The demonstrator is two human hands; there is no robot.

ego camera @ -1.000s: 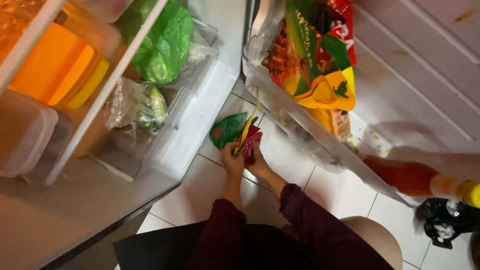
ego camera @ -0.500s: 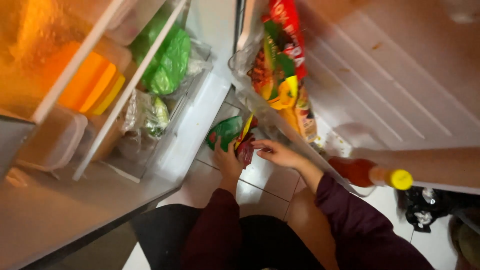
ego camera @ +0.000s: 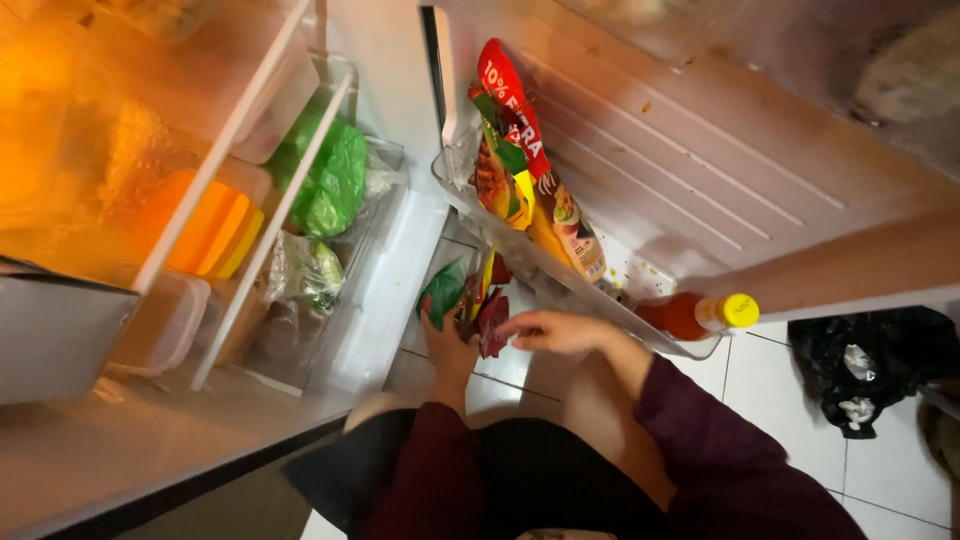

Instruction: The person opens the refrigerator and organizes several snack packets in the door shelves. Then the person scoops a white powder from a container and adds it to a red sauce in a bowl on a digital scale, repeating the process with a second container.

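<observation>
Person crouched at open fridge. Left hand point(ego camera: 448, 345) clamped around bunch of small sachets point(ego camera: 465, 298), green, red, yellow, held low over tiled floor point(ego camera: 800, 385). Right hand point(ego camera: 553, 330) just right of grip, fingertips point(ego camera: 503, 332) pinching red sachet edge. Step looks like sorting or picking one sachet from bunch. Door shelf point(ego camera: 560, 275) above grip, holding snack packets point(ego camera: 515, 170); sauce bottle point(ego camera: 697, 314) right of grip. Next move needs clean single-sachet separation while bunch stays clamped.

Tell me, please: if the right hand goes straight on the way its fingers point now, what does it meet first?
The right hand points toward the small packets held in the left hand. Its fingers are already at the dark red packet, so it would likely meet that one first; actual contact is hard to judge.
</observation>
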